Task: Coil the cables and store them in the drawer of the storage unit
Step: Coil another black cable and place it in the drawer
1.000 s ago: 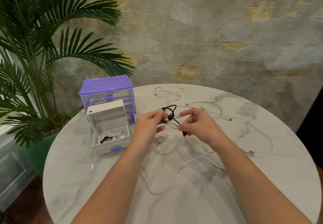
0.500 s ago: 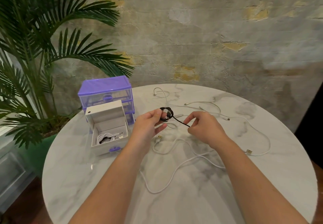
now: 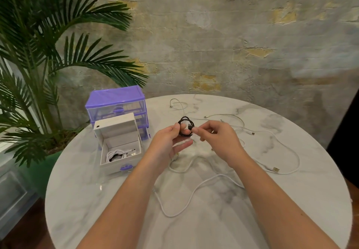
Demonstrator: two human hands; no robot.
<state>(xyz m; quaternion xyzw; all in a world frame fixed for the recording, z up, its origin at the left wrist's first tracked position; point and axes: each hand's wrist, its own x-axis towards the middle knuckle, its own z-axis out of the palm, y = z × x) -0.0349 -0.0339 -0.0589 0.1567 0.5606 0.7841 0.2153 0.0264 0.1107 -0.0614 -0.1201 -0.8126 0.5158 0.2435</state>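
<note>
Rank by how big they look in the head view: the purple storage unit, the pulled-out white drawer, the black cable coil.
1. purple storage unit and white drawer: too alike, drawer nearer.
2. black cable coil: clearly smallest.

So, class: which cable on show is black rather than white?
The small coiled black cable gripped between both hands; the loose cables across the table are white.

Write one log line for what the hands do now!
left hand: holds black cable coil | right hand: pinches its end | drawer: open
</note>
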